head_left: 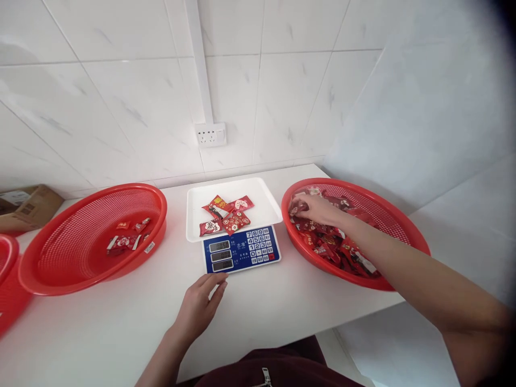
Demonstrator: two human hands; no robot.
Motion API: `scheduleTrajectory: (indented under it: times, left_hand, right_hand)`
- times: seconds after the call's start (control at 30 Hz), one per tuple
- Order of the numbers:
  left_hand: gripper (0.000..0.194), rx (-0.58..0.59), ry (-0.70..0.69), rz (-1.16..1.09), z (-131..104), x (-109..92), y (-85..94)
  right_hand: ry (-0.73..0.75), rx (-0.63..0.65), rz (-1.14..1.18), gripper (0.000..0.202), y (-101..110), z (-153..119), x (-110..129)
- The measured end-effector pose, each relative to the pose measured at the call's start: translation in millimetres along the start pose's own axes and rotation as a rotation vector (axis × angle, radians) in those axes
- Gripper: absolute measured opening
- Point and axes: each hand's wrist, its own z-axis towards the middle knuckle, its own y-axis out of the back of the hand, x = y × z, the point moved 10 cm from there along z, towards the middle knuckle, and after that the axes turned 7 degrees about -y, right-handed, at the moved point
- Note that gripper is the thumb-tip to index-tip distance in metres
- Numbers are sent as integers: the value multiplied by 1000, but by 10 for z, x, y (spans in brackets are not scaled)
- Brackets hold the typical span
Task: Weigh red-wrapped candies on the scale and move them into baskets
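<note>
My right hand reaches into the right red basket, fingers closed on a red wrapped candy at its left side. Many more red candy packets lie heaped under that hand. My left hand hovers or rests at the front edge of the digital scale; thumb and fingers are apart, and nothing is between them. Several red wrapped candies lie overlapping on the scale's white tray. The scale's display digits are faint.
Left of the scale stands another red basket holding several small packets. Part of a third red basket shows at the left edge, with a cardboard box behind. A socket is on the tiled wall.
</note>
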Motion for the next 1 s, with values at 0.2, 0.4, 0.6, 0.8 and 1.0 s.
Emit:
scheduleTrajectory:
  times: [0.2,0.4,0.6,0.8,1.0]
  left_hand:
    - [21,-12,14,-11,41,69,13]
    - [20,-6,-41,-48,127,-91,-71]
    - [20,25,-39,-53,97,-151,-74]
    - [20,-14,45,-24,-94,-37,96]
    - [18,-11,91,-32,-239,94,128]
  right_hand:
    - [-65,-55,106,30,329,-205,-29]
    - [-105,57,359,30,328,-341,262]
    - [56,230,433,31,-39,-46,979]
    - [153,187,346,47,-134,151,1433]
    - [243,295,168,44,-234,-552,1213]
